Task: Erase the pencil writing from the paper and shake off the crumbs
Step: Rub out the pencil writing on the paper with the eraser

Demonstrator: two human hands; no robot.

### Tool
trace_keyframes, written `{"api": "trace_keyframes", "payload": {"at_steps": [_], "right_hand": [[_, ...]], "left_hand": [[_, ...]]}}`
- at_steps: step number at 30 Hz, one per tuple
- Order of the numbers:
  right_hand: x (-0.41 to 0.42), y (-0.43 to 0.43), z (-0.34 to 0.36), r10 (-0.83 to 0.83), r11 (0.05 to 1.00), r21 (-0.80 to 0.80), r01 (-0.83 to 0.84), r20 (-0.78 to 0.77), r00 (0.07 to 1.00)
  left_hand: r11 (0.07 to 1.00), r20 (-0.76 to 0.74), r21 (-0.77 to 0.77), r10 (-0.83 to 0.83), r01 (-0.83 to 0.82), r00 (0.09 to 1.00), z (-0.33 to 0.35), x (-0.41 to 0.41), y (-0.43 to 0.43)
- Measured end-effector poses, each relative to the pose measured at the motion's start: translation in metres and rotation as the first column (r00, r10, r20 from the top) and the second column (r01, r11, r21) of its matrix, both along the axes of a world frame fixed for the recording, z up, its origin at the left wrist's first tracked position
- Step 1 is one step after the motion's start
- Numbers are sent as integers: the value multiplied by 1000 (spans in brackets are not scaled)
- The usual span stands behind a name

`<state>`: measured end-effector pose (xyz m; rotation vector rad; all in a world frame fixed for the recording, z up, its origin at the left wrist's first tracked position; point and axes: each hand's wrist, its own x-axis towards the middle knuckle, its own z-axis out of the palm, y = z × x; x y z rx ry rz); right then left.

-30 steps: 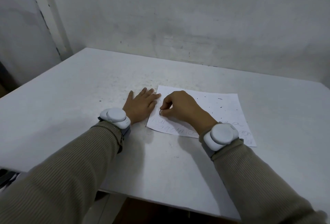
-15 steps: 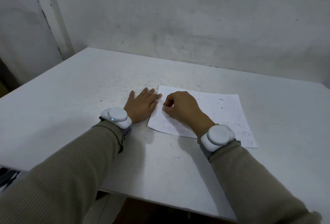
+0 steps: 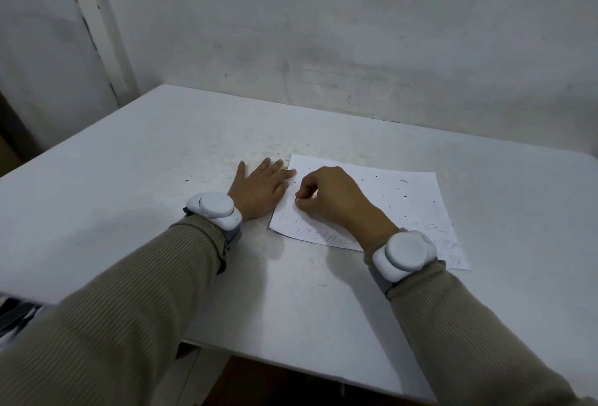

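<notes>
While my left grip (image 3: 259,193) lies flat on the paper (image 3: 404,211) at 9 o'clock, my right grip (image 3: 330,201) pinches a tiny eraser (image 3: 297,200). The pencil writing (image 3: 310,232) runs 9-to-3 at its 6 o'clock.

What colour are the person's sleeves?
The sleeves are khaki beige with a fine ribbed knit, clearest in the head view.

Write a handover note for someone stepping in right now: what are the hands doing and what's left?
Left hand: flat, fingertips holding down the left edge of the paper.
Right hand: pinches a small eraser, barely visible, on the paper.
Paper lies flat on the table.
Done: upper part looks blank, with crumbs scattered on it.
Left: erase the pencil writing along the near edge, then shake off the crumbs.
</notes>
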<state>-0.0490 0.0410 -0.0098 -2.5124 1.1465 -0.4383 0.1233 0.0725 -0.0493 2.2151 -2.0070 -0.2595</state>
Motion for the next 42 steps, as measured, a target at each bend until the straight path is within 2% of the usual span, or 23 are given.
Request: {"api": "trace_keyframes", "payload": {"at_steps": [4,7,11,17,20,24,27,30,36,42], "right_hand": [[-5,2,0,61,998,25,-62,39,997],[-5,1,-3,70,997,11,-71,66,995],[-9,8,-8,124,987,-111,-118,49,991],[-12,-6,-13,-30,994,-101,36,63,998],[-9,-1,-14,4,993,-115,2,54,999],[-12,3,-4,96,995,-5,-96,46,994],[-13,-7,-1,35,999,-37,-35,-9,999],[-12,-9,-3,-40,996,-84,39,-2,999],[-14,6,-2,96,995,-26,-96,22,995],[-8,-4,-2,-36,997,-72,36,-4,999]], "left_hand": [[997,20,40,58,-59,998,4,-6,-3],[993,30,-25,114,-114,993,-3,-16,0],[989,49,-91,124,-119,991,-9,-21,4],[986,47,-109,136,-130,990,-11,-21,4],[985,43,-113,136,-130,990,-11,-21,3],[987,51,-103,130,-124,990,-11,-20,4],[986,67,-119,129,-120,989,-12,-20,5],[985,77,-126,131,-121,988,-12,-20,5],[987,68,-106,131,-124,989,-12,-20,3],[986,69,-106,133,-126,989,-12,-20,4]]}}
